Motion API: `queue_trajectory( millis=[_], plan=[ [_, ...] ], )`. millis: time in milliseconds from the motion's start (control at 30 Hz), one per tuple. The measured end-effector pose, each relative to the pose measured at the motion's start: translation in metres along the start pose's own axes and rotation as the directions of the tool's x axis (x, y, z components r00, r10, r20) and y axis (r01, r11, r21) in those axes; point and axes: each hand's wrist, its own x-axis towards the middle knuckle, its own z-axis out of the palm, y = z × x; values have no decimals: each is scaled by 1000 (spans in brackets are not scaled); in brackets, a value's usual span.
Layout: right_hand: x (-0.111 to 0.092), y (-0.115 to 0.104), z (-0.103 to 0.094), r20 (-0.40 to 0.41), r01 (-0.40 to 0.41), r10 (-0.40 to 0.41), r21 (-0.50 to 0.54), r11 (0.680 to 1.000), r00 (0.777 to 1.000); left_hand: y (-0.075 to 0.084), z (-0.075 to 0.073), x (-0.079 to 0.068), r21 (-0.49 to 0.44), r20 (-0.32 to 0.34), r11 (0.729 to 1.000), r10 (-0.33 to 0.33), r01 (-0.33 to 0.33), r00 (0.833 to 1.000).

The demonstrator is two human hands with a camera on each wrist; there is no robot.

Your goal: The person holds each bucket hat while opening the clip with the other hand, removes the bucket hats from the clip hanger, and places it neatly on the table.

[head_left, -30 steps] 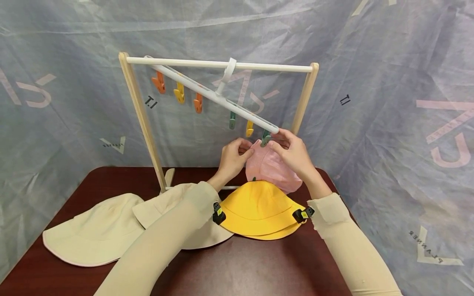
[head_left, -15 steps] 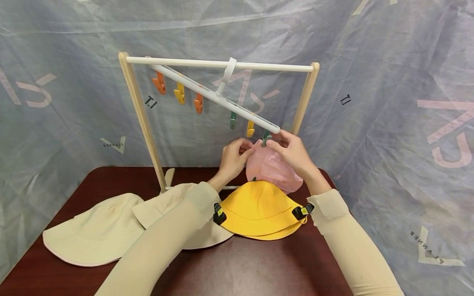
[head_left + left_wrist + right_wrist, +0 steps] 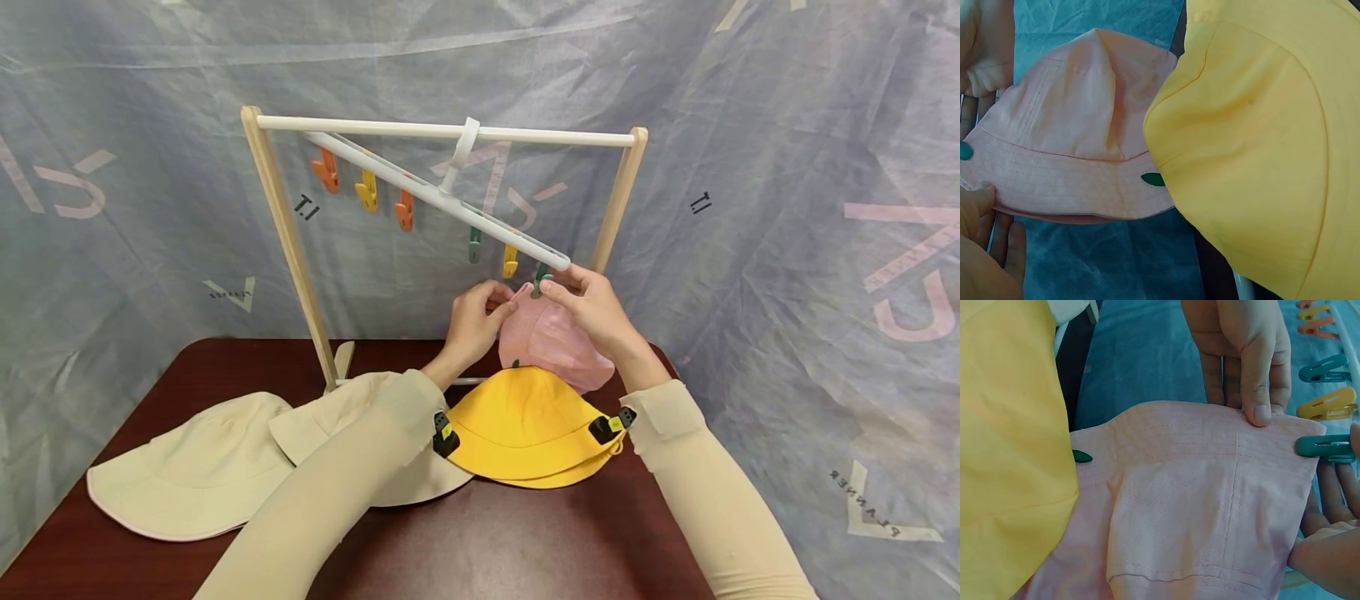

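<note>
In the head view a pink bucket hat (image 3: 540,333) hangs, brim up, below the near right end of a white clip hanger (image 3: 442,200). My left hand (image 3: 474,321) pinches its brim edge between thumb and fingers. With my right hand (image 3: 596,308) I pinch a green clip (image 3: 1322,446) at the hanger's end, thumb on its handle. The right wrist view shows this clip's jaws over the brim's corner. A yellow hat (image 3: 532,417) covers the pink hat's lower part in both wrist views.
The hanger hooks over a wooden rack (image 3: 360,127). Several orange, yellow and green clips hang along it, among them a yellow clip (image 3: 510,260). Two cream hats (image 3: 202,467) lie at the left of the dark red table (image 3: 465,550). A grey curtain (image 3: 750,250) surrounds the table.
The hanger's near end has swung slightly right, and the green clip with it. My right thumb has shifted a little left onto the clip. The left hand barely moves.
</note>
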Motion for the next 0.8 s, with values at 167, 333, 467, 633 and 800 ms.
queue_trajectory(
  millis=[167,333,467,633,800],
  plan=[
    [1,2,0,-12,0,1,57,998,1000,3,0,0,-7,1,1000,-6,6,1000],
    [2,3,2,-47,21,-18,68,997,999,4,0,0,-8,-4,1000,-8,8,1000],
    [2,2,4,-82,37,-33,49,998,996,5,0,0,-4,-3,1000,-2,2,1000],
    [2,3,6,-121,60,-59,6,998,991,5,0,-1,1,-2,1000,3,-3,1000],
    [3,4,8,-157,82,-81,2,997,984,5,0,-1,11,3,1000,0,0,1000]
  ],
)
